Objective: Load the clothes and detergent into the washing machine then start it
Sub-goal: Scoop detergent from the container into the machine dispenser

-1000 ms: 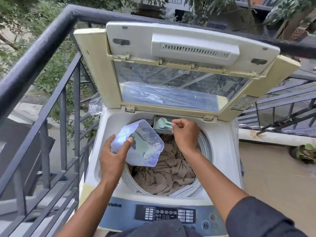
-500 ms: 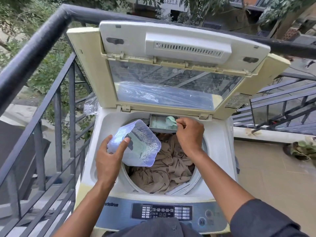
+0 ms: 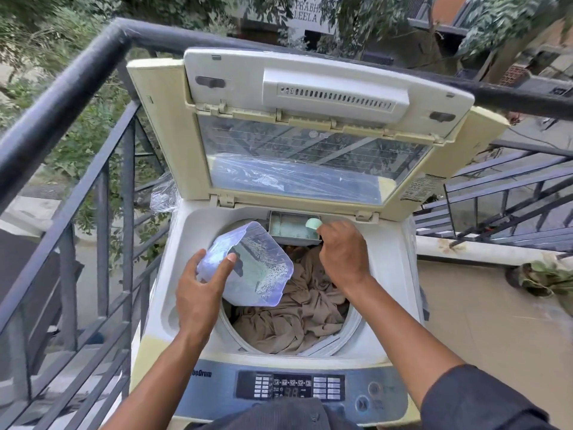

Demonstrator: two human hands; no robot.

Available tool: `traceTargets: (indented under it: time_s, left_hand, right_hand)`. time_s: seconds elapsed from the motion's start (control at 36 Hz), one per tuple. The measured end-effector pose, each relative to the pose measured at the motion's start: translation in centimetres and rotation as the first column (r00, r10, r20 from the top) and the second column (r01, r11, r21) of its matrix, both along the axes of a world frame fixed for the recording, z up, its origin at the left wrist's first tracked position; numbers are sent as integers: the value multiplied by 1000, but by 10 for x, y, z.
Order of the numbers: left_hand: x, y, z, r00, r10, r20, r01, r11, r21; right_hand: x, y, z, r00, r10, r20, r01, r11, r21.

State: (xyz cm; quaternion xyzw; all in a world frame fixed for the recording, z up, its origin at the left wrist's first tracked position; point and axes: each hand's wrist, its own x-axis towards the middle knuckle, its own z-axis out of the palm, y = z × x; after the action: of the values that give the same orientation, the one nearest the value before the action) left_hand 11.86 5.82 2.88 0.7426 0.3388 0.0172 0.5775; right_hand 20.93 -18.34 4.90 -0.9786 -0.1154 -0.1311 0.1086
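Note:
A top-loading washing machine stands with its lid raised. Brown clothes fill the drum. My left hand grips a clear plastic detergent container, tilted over the drum's left side with powder clinging inside. My right hand pinches the handle of a pale green scoop, whose bowl is over the right end of the open detergent drawer at the back of the tub. Greenish powder lies in the drawer.
The control panel with buttons and a display runs along the machine's front. A dark metal railing wraps the left and back. Tiled balcony floor lies to the right, with a potted plant at the edge.
My right hand has carried the scoop from the left part of the drawer to its right end. The container in my left hand has stayed almost still.

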Motion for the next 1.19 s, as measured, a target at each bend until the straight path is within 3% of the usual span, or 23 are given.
traceTargets:
  time_s: [0.11, 0.22, 0.33, 0.42, 0.47, 0.69, 0.86, 0.94, 1.0, 1.08, 1.19]
  left_hand:
    - [-1, 1, 1, 1000, -9, 14, 10, 1000, -16]
    - [-3, 3, -1, 1000, -3, 15, 4, 999, -40]
    - [-5, 7, -3, 1000, 5, 19, -3, 994, -106]
    - [-9, 9, -4, 1000, 13, 19, -10, 992, -128]
    - [-12, 10, -3, 1000, 13, 24, -9, 989, -145]
    - [-25, 7, -1, 999, -15, 42, 26, 962, -272]
    - [-33, 1, 4, 997, -12, 75, 42, 903, -428]
    - [-36, 0, 6, 995, -14, 95, 58, 881, -470]
    - [-37, -1, 9, 995, -7, 98, 55, 864, -500]
    - [-39, -4, 12, 995, 15, 98, 42, 833, -552]
    - [-42, -13, 16, 993, 18, 118, 57, 799, -599]
  right_hand:
    - [-4, -4, 2, 999, 38, 14, -38, 998, -40]
    - [-7, -8, 4, 999, -34, -33, 34, 999, 4]
    - [-14, -7, 15, 983, -182, 7, 172, 940, 293]
    - [-29, -5, 26, 960, -257, -110, 273, 778, 567]
    - [-43, -2, 29, 952, -241, -186, 305, 720, 624]
    - [-81, 26, 19, 905, -55, -422, 312, 761, 569]
    - [-95, 44, 19, 923, 10, -384, 202, 838, 507]
    - [-100, 41, 25, 958, -64, -281, 214, 811, 544]
    - [-105, 38, 27, 946, -109, -307, 273, 780, 564]
    - [-116, 32, 26, 893, -148, -426, 399, 698, 594]
    - [-127, 30, 24, 753, -19, -657, 552, 562, 616]
